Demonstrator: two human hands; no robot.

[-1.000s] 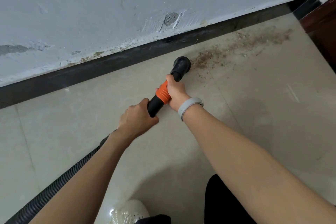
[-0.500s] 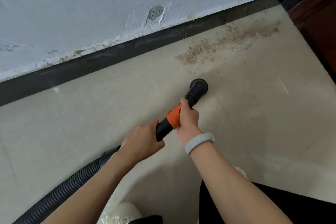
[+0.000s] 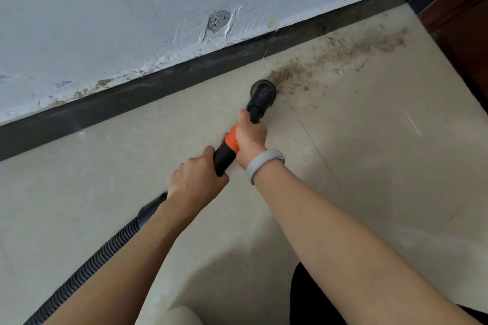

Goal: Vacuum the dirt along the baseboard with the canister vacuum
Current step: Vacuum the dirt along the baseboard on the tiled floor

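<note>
The black round vacuum nozzle (image 3: 262, 91) sits on the beige floor at the left end of a brown dirt streak (image 3: 340, 55), which runs right along the dark baseboard (image 3: 158, 87). My right hand (image 3: 249, 134) grips the wand at its orange collar (image 3: 232, 140), just behind the nozzle. My left hand (image 3: 196, 179) grips the black wand lower down. The ribbed black hose (image 3: 87, 269) trails off to the lower left. The canister itself is out of view.
A dark red-brown wooden panel (image 3: 464, 42) stands at the right, meeting the baseboard in the corner. The wall (image 3: 132, 8) above is scuffed grey-white with a patched round hole (image 3: 218, 20). My dark-clad knee (image 3: 311, 298) and a pale shoe (image 3: 179, 316) lie at the bottom.
The nozzle pulled back from the dirt half a second ago and has now pushed forward again to the streak's left end. Both hands kept their grip.
</note>
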